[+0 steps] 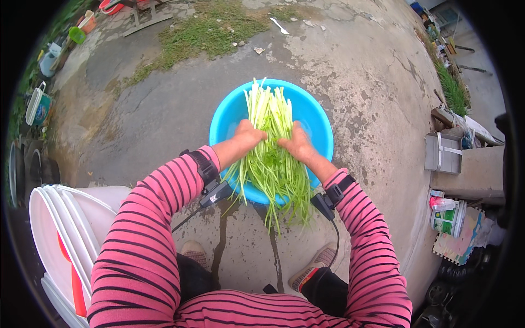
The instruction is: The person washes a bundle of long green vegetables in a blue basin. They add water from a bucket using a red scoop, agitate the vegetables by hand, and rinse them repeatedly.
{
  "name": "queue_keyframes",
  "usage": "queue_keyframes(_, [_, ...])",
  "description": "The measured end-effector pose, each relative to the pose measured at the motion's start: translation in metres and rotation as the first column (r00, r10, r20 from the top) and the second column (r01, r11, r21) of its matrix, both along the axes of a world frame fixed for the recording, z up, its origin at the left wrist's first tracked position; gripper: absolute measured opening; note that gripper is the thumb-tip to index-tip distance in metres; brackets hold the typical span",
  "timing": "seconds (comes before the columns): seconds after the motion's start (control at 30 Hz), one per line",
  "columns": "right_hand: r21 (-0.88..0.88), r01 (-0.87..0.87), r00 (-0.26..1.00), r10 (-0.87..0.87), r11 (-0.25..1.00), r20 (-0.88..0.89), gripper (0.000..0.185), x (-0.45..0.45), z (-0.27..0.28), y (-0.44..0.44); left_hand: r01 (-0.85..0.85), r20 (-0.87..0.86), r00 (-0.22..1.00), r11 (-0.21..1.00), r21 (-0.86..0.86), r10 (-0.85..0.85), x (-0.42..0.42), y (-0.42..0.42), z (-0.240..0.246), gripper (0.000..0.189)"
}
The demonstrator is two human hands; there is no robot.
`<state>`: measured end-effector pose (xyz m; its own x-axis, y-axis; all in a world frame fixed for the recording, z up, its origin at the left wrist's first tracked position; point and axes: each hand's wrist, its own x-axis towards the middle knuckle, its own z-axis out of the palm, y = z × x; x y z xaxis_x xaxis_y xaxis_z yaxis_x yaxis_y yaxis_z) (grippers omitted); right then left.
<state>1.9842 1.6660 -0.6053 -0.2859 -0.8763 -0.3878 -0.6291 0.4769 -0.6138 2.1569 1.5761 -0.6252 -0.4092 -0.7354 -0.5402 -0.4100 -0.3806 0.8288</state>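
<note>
A thick bunch of leafy green stalks, pale at the far end, lies over a round blue plastic basin. My left hand grips the bunch from the left side, thumb on top. From the right, my right hand clasps the same bunch, its thumb also over the stalks. Most of the fingers are hidden beneath the bunch. The leafy ends hang over the basin's near rim toward me. What lies at the bottom of the basin is mostly hidden by the stalks.
White plastic buckets with a red part stand close on my left. Wet streaks run along the concrete between my shoes. Beyond the basin are a grass patch and a white plastic spoon. A grey container sits at right.
</note>
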Motion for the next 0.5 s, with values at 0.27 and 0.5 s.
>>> queue_keyframes(0.27, [0.13, -0.071, 0.963, 0.102, 0.989, -0.248, 0.09, -0.039, 0.003, 0.002, 0.143, 0.309, 0.939, 0.989, 0.045, -0.15, 0.012, -0.012, 0.009, 0.045])
queue_keyframes(0.5, [0.292, 0.097, 0.912, -0.202, 0.952, 0.358, 0.083, -0.03, -0.019, -0.005, 0.085, 0.062, 0.994, 0.984, 0.156, -0.096, 0.008, -0.007, 0.0, 0.06])
